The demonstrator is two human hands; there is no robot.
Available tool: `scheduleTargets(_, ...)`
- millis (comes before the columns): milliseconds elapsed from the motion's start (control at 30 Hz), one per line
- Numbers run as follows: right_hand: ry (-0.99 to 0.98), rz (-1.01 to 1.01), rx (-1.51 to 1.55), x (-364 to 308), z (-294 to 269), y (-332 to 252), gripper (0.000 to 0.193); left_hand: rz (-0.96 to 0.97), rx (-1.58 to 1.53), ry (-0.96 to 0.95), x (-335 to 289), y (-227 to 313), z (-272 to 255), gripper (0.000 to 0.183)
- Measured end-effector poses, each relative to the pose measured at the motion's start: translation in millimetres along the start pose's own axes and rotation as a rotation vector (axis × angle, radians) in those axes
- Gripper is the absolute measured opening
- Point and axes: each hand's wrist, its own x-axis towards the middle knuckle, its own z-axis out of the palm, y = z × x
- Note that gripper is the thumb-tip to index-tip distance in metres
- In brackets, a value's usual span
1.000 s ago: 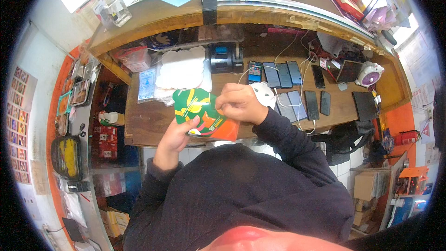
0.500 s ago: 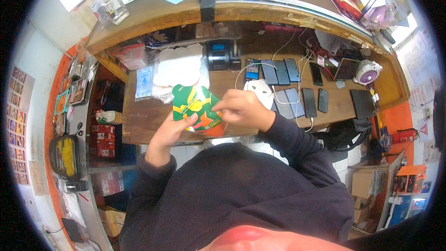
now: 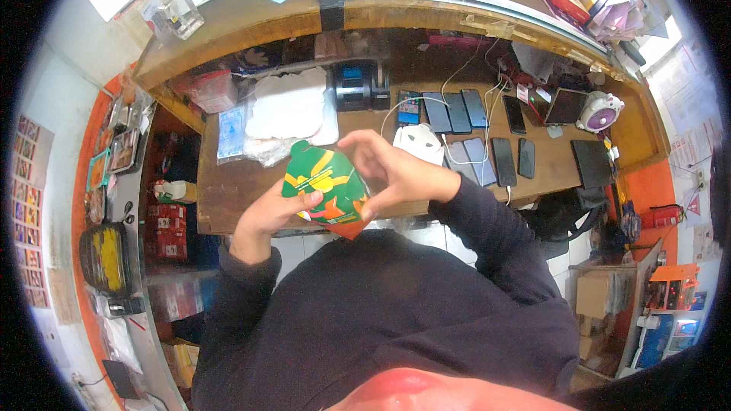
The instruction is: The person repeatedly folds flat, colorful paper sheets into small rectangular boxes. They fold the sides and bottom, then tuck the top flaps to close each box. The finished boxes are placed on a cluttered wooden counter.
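A green folded carton box with yellow, orange and pink shapes is held up in front of my chest, over the near edge of the wooden desk. My left hand grips its left side, thumb lying across the front face. At its right side is my right hand, thumb at the lower right edge and fingers curved round behind the upper right edge. Most of those fingertips are hidden by the box. Just beyond the right hand sits a white, cat-faced object.
Several phones and white cables lie on the desk's right half, near a small white fan. White cut card sheets and a black printer-like device stand behind the box. A raised wooden shelf overhangs the far side.
My right hand has gone from pinching fingers at the box's right front to spreading round its right side. The box has turned slightly, its orange bottom now pointing lower.
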Motion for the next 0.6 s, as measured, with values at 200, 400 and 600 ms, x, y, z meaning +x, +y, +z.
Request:
scheduleTargets(200,-0.340,0.285,0.579,4.3,4.5,-9.0,0.046,-0.023,0.134,-0.133,15.3,15.1,-3.9,0.044)
scheduleTargets(400,-0.219,0.370,0.579,-1.5,12.9,-1.5,0.038,0.067,0.165,-0.159,18.6,24.4,-2.4,0.041)
scheduleTargets(600,-0.022,0.321,0.353,9.2,-29.0,9.6,0.070,0.064,0.333,-0.121,-0.9,19.9,-9.6,0.029)
